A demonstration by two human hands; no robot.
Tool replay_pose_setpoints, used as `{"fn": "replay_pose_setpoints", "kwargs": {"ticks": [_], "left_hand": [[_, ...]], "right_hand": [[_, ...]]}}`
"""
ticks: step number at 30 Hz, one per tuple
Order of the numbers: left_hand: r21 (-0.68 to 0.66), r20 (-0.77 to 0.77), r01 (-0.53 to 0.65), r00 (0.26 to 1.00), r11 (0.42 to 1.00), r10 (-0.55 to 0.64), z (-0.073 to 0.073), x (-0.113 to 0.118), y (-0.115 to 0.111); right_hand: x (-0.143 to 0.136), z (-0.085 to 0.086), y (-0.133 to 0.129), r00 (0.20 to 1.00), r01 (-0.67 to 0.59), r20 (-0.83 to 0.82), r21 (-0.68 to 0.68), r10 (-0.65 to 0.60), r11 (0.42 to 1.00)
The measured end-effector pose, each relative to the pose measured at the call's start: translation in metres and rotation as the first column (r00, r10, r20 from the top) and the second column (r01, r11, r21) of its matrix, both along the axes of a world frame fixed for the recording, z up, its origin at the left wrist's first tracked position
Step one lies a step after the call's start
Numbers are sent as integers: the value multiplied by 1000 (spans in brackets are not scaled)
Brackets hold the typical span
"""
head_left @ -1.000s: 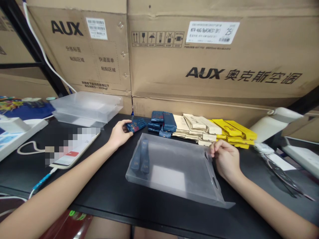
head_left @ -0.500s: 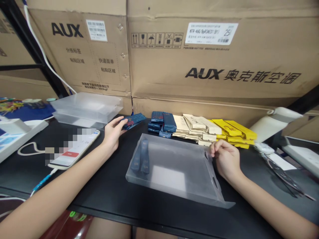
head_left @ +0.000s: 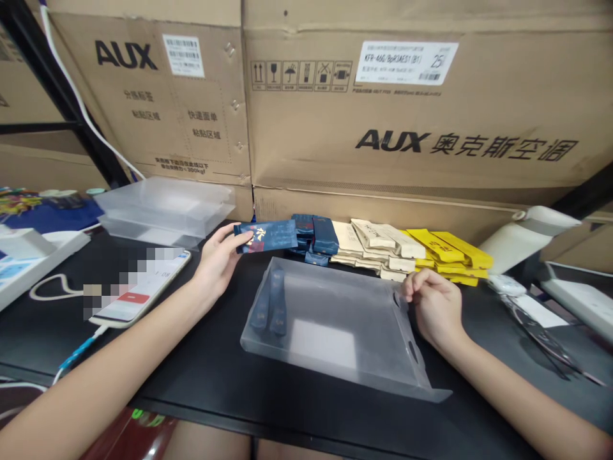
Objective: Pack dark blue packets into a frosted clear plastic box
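Observation:
My left hand pinches a dark blue packet by its left end, just above the table and left of the blue packet pile. My right hand has its fingers curled at the right edge of a clear plastic case, gripping that edge near an oval cutout. Two blue packets lie upright side by side in the left part of the case. Cream packets and yellow packets are stacked behind the case.
Clear plastic cases are stacked at the back left. A phone with cables lies beside my left forearm. A pale bottle and glasses are at right. Cardboard boxes stand behind.
The blue packet in my left hand has swung round to lie flatter, its printed face now showing and its far end reaching the blue pile. My right hand and the case have stayed put.

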State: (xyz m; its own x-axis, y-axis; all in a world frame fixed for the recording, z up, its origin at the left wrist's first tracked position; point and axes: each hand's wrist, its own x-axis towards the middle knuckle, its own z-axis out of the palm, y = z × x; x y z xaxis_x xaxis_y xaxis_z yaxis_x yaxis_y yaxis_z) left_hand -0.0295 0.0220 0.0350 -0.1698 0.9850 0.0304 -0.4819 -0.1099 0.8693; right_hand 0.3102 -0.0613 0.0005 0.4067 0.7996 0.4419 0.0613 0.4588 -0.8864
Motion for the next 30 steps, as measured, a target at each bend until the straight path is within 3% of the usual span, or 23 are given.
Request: {"fn": "replay_pose_setpoints", "kwargs": {"ticks": [3, 8, 13, 21, 30], "left_hand": [[12, 17, 54, 998, 998, -55, 5, 1, -4], [-30, 37, -16, 999, 999, 17, 9, 3, -7], [9, 47, 41, 998, 999, -41, 5, 1, -4], [24, 67, 37, 997, 999, -38, 0, 0, -1], [6, -91, -20, 996, 1000, 21, 3, 2, -3]], "right_hand": [[0, 0, 0, 1000, 4, 6, 7, -4, 1000], [0, 0, 0, 1000, 9, 5, 3, -9, 1000], [-1, 0, 0, 1000, 12, 2, -4, -12, 1000], [-2, 0, -1, 1000, 11, 10, -4, -11, 1000], [-2, 1, -1, 1000, 15, 20, 4, -15, 1000]]}}
